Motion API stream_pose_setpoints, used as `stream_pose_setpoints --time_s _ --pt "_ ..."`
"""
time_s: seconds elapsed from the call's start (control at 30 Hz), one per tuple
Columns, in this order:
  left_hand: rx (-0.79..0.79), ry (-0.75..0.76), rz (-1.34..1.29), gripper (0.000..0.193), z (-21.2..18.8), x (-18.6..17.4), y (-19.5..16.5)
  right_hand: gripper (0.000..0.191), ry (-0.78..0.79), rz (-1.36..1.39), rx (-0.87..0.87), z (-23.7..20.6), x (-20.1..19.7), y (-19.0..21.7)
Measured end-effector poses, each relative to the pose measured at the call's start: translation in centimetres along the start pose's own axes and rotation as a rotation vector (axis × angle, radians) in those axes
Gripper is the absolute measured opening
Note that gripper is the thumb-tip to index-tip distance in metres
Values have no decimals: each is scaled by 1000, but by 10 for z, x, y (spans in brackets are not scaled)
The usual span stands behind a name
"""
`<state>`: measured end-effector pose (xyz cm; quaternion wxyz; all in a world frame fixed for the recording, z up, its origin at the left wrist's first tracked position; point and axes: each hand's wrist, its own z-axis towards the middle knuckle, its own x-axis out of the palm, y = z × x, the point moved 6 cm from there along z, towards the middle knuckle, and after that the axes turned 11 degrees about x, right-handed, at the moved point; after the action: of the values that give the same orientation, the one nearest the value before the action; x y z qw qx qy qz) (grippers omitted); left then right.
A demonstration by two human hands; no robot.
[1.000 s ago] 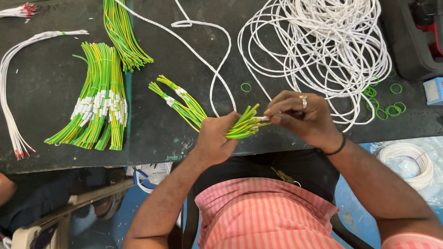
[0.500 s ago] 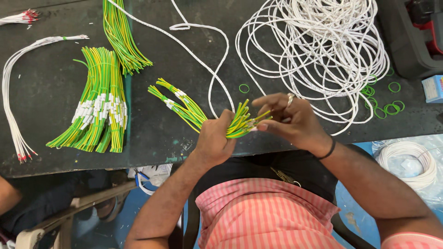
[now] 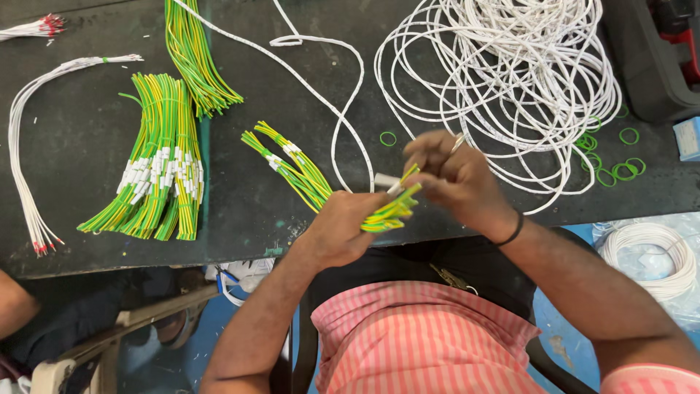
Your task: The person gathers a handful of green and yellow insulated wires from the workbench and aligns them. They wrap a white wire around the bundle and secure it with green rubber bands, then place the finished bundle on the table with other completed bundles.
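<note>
Head view, looking down on a dark workbench [image 3: 87, 241]. At centre frame the left hand [image 3: 343, 226] is clenched around a bundle of green-and-yellow wires [image 3: 306, 175]; the bundle runs up-left from the fist across the bench, and its near ends stick out to the right of the fist. The right hand [image 3: 456, 179] sits just right of those ends, fingers pinched on one wire tip with a small white sleeve [image 3: 386, 180]; the hand is motion-blurred, so the exact grip is unclear.

Left of frame: a larger batch of green-and-yellow wires [image 3: 157, 164] with white sleeves, lying flat. Above it, another green-and-yellow bunch [image 3: 193, 55] runs to the top edge. Far left: thin white wires with red tips [image 3: 22, 168]. Upper right: a loose coil of white cable [image 3: 510, 66], with small green rubber bands [image 3: 620, 168] scattered beside it. Lower right, off the bench: a second white coil [image 3: 649, 252].
</note>
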<state>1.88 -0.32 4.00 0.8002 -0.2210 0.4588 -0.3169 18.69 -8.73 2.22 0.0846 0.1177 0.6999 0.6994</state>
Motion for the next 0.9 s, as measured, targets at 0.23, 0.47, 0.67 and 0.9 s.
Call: stream_pose_setpoints --time_s 0.23,0.47,0.67,0.9 --pt "-115 -236 -26 19 -6 -17 13 26 89 499 41 -18 -24 9" --pt "-43 -300 -121 10 -11 -19 17 18 190 381 27 -27 -9 14" --pt "1 -337 -110 7 -10 -20 14 28 103 130 127 -24 -1 2" --pt "-19 -339 14 16 -7 -21 10 9 -13 -59 58 -22 -10 -10"
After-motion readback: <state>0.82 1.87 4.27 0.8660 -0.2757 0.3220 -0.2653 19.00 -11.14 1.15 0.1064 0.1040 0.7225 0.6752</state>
